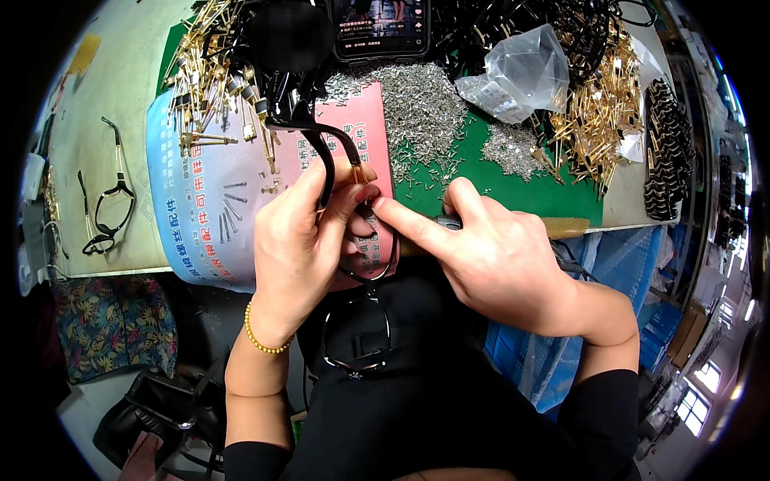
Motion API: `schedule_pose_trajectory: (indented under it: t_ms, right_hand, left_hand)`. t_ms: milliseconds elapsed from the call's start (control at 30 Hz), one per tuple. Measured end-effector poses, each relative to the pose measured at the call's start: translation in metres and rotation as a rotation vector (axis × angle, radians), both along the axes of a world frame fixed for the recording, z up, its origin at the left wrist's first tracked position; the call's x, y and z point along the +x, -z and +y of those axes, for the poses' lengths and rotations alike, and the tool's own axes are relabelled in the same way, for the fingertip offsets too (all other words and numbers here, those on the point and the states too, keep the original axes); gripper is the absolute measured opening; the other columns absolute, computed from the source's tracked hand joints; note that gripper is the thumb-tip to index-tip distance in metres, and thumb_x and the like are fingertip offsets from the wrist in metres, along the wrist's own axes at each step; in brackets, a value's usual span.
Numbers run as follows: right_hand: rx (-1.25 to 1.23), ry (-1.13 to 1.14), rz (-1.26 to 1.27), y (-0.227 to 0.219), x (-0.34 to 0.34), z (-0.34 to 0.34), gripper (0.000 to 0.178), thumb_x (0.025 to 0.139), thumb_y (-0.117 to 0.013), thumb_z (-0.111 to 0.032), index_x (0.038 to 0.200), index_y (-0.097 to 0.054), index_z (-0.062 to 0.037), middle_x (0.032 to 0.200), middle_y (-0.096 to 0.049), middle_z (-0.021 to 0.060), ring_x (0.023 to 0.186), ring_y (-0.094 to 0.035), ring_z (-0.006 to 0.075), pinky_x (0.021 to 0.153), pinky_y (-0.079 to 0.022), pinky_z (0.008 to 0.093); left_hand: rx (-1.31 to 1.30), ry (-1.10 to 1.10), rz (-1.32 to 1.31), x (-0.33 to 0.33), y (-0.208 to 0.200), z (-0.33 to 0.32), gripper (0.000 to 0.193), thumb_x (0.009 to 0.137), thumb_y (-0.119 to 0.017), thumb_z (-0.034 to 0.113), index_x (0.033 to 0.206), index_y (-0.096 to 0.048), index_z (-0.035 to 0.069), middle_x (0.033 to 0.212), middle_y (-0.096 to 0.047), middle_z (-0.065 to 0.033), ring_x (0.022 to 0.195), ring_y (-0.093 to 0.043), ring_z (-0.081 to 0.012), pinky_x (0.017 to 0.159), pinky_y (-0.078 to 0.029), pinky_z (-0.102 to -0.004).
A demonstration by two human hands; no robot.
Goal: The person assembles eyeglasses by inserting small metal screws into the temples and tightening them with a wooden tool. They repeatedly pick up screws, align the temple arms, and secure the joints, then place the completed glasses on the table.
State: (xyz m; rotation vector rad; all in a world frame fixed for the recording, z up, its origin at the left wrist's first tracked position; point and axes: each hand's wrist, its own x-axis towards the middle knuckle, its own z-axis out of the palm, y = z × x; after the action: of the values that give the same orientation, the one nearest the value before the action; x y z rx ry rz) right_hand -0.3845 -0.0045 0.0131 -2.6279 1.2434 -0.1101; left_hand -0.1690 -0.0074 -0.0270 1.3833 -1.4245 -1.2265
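My left hand pinches a pair of black eyeglass frames by the hinge corner, thumb and fingers closed. One black temple with a gold-coloured end sticks up past the fingers; the rims hang down over my lap. The index finger of my right hand points at that corner, its tip touching or nearly touching it beside my left thumb. Its other fingers are curled around a dark grey object, mostly hidden by the hand. Above the hands lies a heap of tiny silver screws on a green mat.
Gold-coloured temple parts lie in piles at left and right. A clear plastic bag and a phone are at the back. Another eyeglass frame sits on the left tabletop. Blue crates stand below right.
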Motion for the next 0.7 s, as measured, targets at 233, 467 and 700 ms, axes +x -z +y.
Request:
schedule_pose_trajectory:
  t_ms: [233,467,700]
  right_hand:
    - [0.011,0.049,0.034,-0.003,0.004,0.003,0.062,0.082,-0.067,-0.009,0.14,-0.063,-0.0314,0.087,-0.051,0.0079,0.063,-0.06,0.0207,0.048,-0.051,0.0328]
    - [-0.233,0.026,0.11,0.011,0.006,0.01,0.048,0.083,-0.066,-0.023,0.131,-0.066,-0.0312,0.09,-0.055,0.0037,0.057,-0.052,0.0142,0.042,-0.043,0.0257]
    - [-0.374,-0.13,0.051,0.022,-0.002,-0.019,0.043,0.088,-0.066,-0.034,0.127,-0.063,-0.016,0.089,-0.056,0.0006,0.059,-0.054,0.0121,0.046,-0.042,0.0241]
  left_hand:
    - [-0.02,0.0,-0.006,0.0,0.0,0.0,0.012,0.097,-0.064,0.0,0.109,-0.066,0.0,0.09,-0.074,-0.0066,0.063,-0.069,-0.0092,0.051,-0.054,-0.0237]
    - [-0.021,0.034,-0.028,0.0,-0.003,-0.001,0.01,0.102,-0.059,0.001,0.109,-0.065,-0.002,0.091,-0.074,-0.0067,0.066,-0.068,-0.0078,0.053,-0.053,-0.0207]
    - [-0.007,0.024,-0.004,0.001,-0.001,-0.002,0.015,0.097,-0.062,-0.004,0.111,-0.064,0.001,0.087,-0.073,-0.007,0.063,-0.07,-0.0105,0.051,-0.053,-0.0243]
